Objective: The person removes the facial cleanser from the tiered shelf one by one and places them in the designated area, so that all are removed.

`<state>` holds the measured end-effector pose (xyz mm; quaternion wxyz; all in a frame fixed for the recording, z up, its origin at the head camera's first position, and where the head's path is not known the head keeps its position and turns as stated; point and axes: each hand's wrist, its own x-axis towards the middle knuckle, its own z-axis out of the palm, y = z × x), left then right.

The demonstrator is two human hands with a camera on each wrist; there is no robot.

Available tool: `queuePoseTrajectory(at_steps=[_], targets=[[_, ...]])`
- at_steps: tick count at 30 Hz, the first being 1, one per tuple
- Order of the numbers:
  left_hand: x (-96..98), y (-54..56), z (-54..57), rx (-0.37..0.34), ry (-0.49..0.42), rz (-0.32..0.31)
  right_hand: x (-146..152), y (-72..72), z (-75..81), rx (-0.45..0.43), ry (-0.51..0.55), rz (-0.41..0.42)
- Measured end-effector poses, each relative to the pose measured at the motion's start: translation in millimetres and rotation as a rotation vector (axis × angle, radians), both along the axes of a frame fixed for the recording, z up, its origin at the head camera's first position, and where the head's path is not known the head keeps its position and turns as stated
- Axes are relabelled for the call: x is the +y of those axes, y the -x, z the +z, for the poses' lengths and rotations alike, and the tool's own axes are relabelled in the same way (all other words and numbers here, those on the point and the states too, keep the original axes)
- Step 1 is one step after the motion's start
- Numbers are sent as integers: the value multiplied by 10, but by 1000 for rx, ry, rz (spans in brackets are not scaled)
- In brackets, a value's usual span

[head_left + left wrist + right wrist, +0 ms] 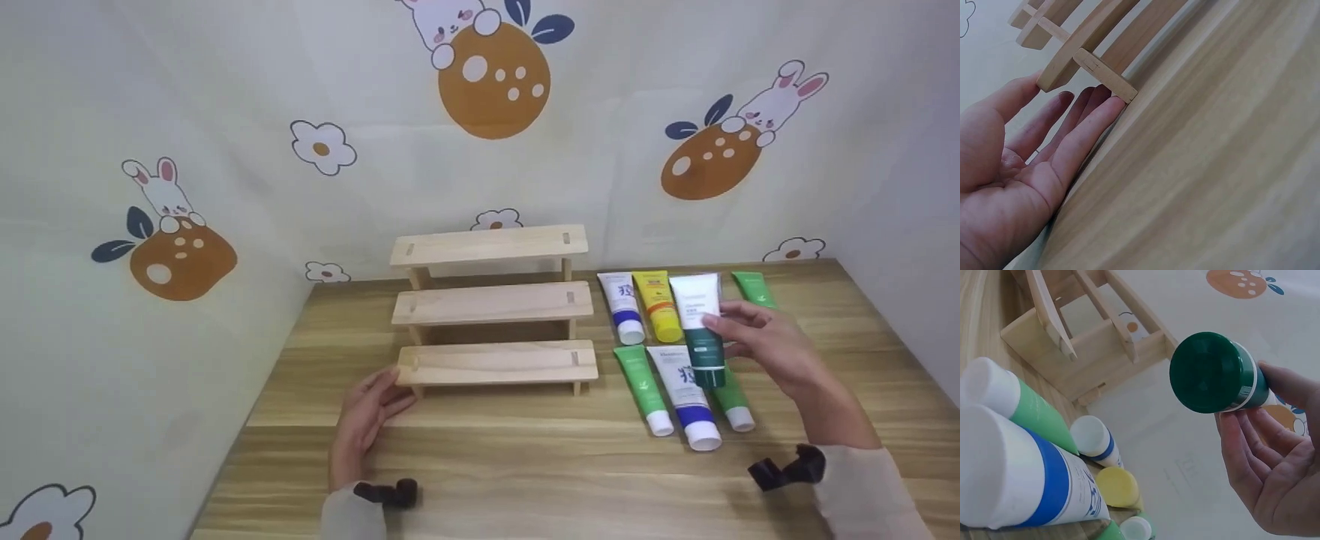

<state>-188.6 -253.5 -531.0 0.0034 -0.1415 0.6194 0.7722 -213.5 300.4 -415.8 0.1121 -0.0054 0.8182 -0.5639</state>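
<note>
My right hand (776, 341) pinches a white and dark green squeeze tube (705, 330), cap down, over the other tubes. In the right wrist view its green cap (1207, 372) faces the camera, with thumb on one side and fingers on the other. My left hand (367, 412) is at the left end of a three-step wooden display rack (495, 364). In the left wrist view, the thumb tip meets the end of the lowest board (1053, 79), and the extended fingers reach the rack's foot (1123, 93).
Right of the rack lie a small white-and-blue tube (622, 304), a yellow tube (660, 307), a larger white-and-blue tube (684, 397), and green tubes at front left (643, 386), front right (735, 397) and back (754, 289). A patterned cloth (600, 180) backs the wooden table (525, 472).
</note>
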Motion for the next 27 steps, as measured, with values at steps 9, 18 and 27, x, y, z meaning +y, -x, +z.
queuePoseTrajectory(at_steps=[9, 18, 27], targets=[[-9, 20, -3, 0, 15, 4, 279, 47, -76, -69, 4, 35], [-15, 2, -20, 11, 7, -25, 505, 106, -214, -143, 36, 59], [-6, 3, -20, -9, 8, -12, 679, 185, -380, -244, -56, 52]])
